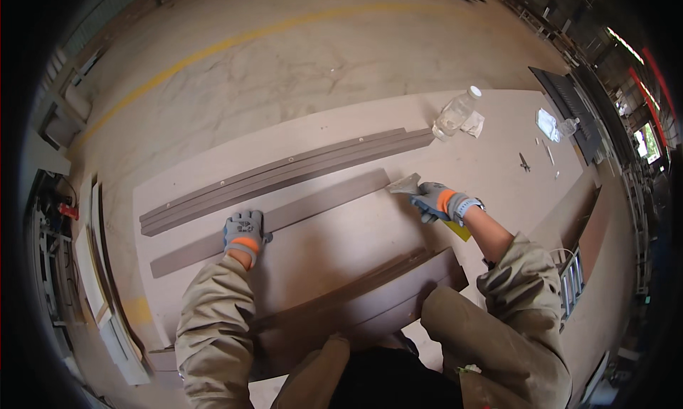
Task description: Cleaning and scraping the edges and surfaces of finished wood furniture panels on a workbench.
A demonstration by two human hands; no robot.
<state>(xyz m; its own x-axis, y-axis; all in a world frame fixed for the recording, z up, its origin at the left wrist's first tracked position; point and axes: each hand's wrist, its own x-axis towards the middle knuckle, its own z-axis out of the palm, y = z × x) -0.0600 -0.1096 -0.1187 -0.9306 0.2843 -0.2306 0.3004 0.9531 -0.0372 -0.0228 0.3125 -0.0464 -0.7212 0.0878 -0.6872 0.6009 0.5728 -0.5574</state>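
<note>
A long grey-brown strip [320,199] lies across the pale tabletop in front of me. My left hand [245,229], in a grey and orange work glove, lies on this strip left of its middle, fingers stretched toward the far edge and thumb out to the right. At the strip's right end, my right hand [435,201], gloved alike, is closed on a scraper [404,185] whose flat, wide blade points left. Something yellow [457,230] shows beneath my right wrist. How the blade meets the strip's end is hard to make out.
Farther off lie several similar strips [284,168] side by side, with small round fittings. A clear bottle [455,113] with a white cap stands at their right end. More brown pieces [370,302] lie close to my body. Long panels [107,281] are left of the table [398,238].
</note>
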